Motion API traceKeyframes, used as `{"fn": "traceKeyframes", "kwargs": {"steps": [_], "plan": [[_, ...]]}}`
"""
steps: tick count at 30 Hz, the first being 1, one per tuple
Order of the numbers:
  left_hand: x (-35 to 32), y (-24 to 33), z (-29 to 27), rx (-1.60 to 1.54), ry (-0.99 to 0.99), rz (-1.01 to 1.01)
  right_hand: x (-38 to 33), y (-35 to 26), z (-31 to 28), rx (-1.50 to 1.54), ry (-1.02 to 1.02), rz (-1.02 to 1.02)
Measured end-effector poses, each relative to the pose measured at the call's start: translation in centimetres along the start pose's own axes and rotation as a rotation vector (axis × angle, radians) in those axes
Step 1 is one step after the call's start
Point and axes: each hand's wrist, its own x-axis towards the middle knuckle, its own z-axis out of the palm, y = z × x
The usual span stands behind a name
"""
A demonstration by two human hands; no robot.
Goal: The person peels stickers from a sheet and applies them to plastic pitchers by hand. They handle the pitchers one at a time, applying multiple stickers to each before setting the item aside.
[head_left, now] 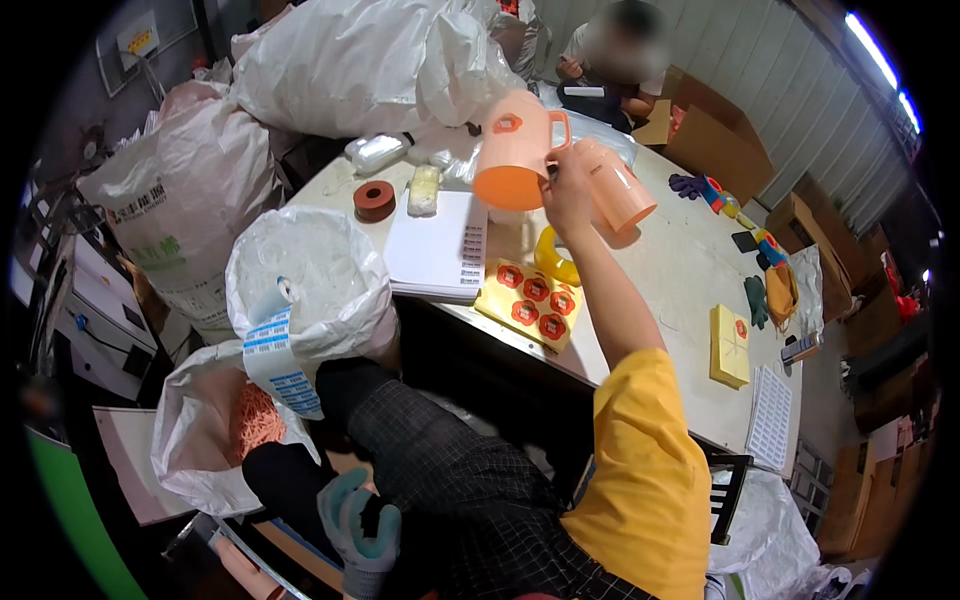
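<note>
Working off the white table (690,270) as the anchor: down left of it, below its near edge, the left hand (358,520) in a teal glove rests by the dark trousers, loosely curled, holding nothing I can make out. Left of the table sits an open bag (305,280) of clear rings. Over the table's middle, the bare right hand (568,185) pinches an orange cup (512,150) by its handle, a second cup (615,185) touching behind. That thin grip looks risky; the cup could swing and knock the sticker sheet (530,303) below.
</note>
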Motion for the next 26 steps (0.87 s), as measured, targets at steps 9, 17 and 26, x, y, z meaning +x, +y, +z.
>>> {"fn": "traceKeyframes", "kwargs": {"steps": [9,17,26], "plan": [[3.5,2.0,-0.2,-0.252,-0.341,0.051,-15.4,5.4,-8.6,-0.390,-0.127,0.653],[11.5,13.3,4.3,-0.827,-0.973,0.596,-24.5,5.3,-15.0,-0.704,-0.202,0.379],[13.8,23.6,6.5,-0.438,-1.662,0.719,-24.7,5.3,-15.9,-0.721,-0.300,0.354]]}}
